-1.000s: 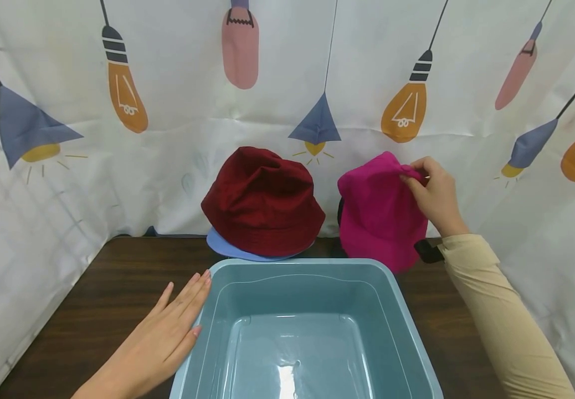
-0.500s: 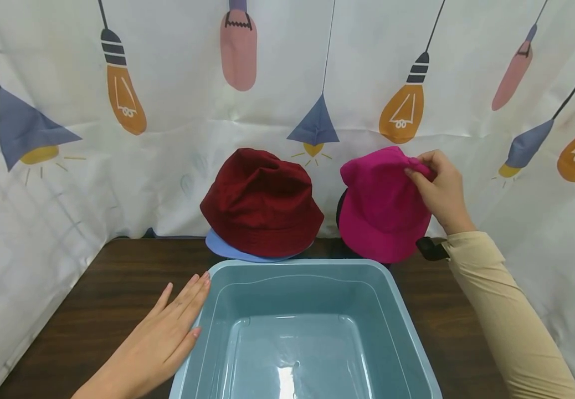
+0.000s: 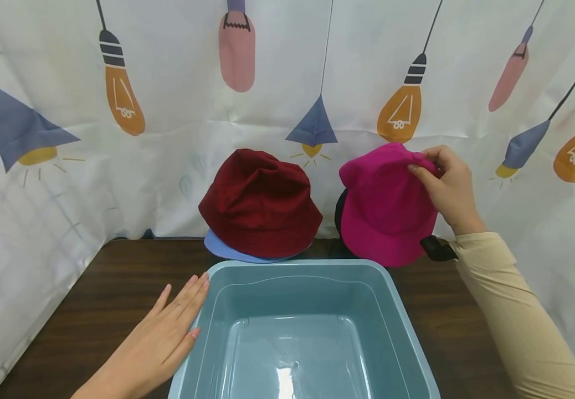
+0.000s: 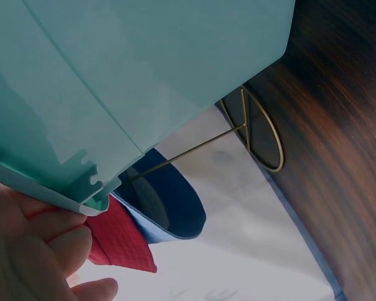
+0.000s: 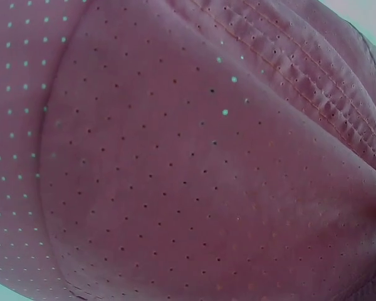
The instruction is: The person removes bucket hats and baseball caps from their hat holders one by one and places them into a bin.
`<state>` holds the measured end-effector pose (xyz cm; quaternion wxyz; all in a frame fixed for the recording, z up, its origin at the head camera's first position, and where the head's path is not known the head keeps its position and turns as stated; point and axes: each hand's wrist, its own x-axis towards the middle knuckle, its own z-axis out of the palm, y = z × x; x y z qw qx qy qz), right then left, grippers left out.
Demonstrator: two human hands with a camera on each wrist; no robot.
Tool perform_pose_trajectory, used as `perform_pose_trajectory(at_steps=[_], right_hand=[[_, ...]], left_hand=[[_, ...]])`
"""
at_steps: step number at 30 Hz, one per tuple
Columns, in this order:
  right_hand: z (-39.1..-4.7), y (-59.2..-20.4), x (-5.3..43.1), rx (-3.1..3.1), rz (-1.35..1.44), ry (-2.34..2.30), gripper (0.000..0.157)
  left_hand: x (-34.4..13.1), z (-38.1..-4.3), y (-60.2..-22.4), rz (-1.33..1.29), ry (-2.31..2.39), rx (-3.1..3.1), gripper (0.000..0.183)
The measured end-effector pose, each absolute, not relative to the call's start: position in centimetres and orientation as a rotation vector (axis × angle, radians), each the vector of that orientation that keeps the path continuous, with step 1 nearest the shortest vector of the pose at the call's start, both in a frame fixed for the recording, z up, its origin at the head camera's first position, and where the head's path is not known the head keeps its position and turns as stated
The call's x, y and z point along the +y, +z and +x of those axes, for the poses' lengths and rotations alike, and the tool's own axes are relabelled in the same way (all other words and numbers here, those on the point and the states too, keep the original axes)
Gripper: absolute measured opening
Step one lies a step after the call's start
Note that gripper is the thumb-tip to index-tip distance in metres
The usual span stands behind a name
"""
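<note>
A bright pink cap hangs with its visor downward behind the tub's far right corner. My right hand pinches its top between thumb and fingers. Perforated cap fabric fills the right wrist view. My left hand lies with straight fingers along the left rim of a blue-grey plastic tub; in the left wrist view, its fingers touch the rim from outside. Behind the tub sits a dark red bucket hat over a blue cap.
Dark wood tabletop surrounds the tub. A brass wire stand rises inside the blue cap. Something black stands behind the pink cap. A white curtain printed with lamps hangs at the back and sides.
My right hand has moved slightly up and to the right with the pink cap, whose visor has swung round to face forward. My left hand stays in place.
</note>
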<state>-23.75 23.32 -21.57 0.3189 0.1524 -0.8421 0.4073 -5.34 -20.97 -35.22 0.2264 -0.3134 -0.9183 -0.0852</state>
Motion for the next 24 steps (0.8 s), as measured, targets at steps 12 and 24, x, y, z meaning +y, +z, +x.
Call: perform_pose_trajectory(at_steps=[12, 24], right_hand=[[-21.9, -20.3, 23.2, -2.197, 0.475, 1.164, 0.021], [-19.9, -19.1, 22.2, -2.217, 0.559, 1.055, 0.023]], left_hand=[[-20.9, -5.3, -35.2, -0.853, -0.209, -2.529, 0.061], [-21.0, -5.4, -35.3, -0.864, -0.213, -2.519, 0.061]])
